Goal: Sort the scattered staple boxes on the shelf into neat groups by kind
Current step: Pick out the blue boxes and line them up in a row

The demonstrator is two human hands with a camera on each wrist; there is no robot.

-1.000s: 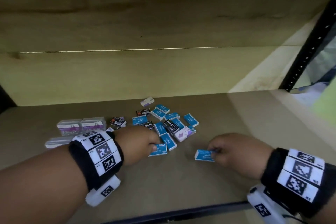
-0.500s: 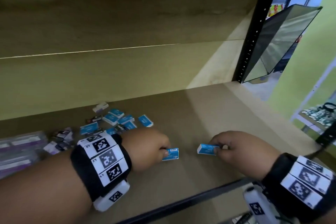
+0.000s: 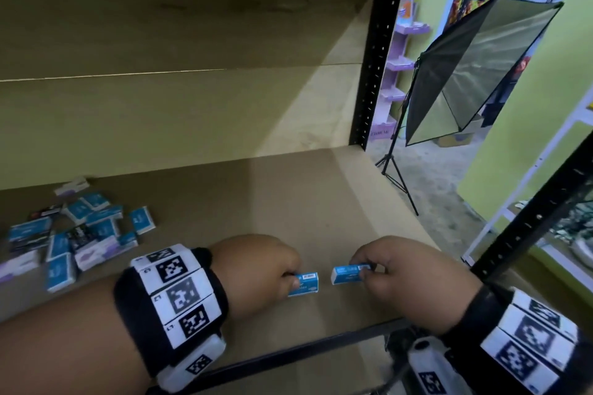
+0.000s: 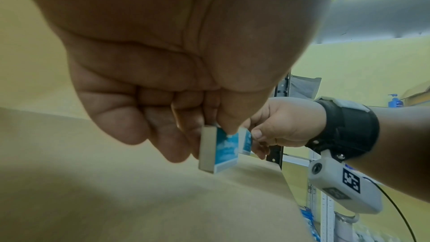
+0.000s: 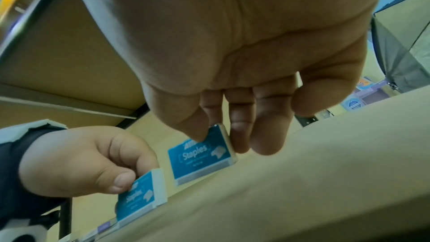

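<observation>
Each hand pinches one small blue staple box over the brown shelf board (image 3: 244,202). My left hand (image 3: 256,269) holds a blue box (image 3: 306,281) by its left end; the left wrist view shows the same box (image 4: 223,151) between thumb and fingers, tipped on its edge just above the board. My right hand (image 3: 398,279) grips a second blue box (image 3: 348,274) by its right end, printed "Staples" (image 5: 200,155). The two boxes sit a short gap apart near the shelf's front. A scattered pile of blue, black and white-purple staple boxes (image 3: 80,231) lies at far left.
A black front rail (image 3: 288,353) edges the shelf below my hands. A black upright post (image 3: 375,51) stands at the right rear corner, with a softbox light on a stand (image 3: 465,74) beyond it. The yellow back panel (image 3: 160,112) closes the rear.
Both hands have carried their blue boxes to the right, away from the pile. The view has swung right, so the pile now sits at the far left.
</observation>
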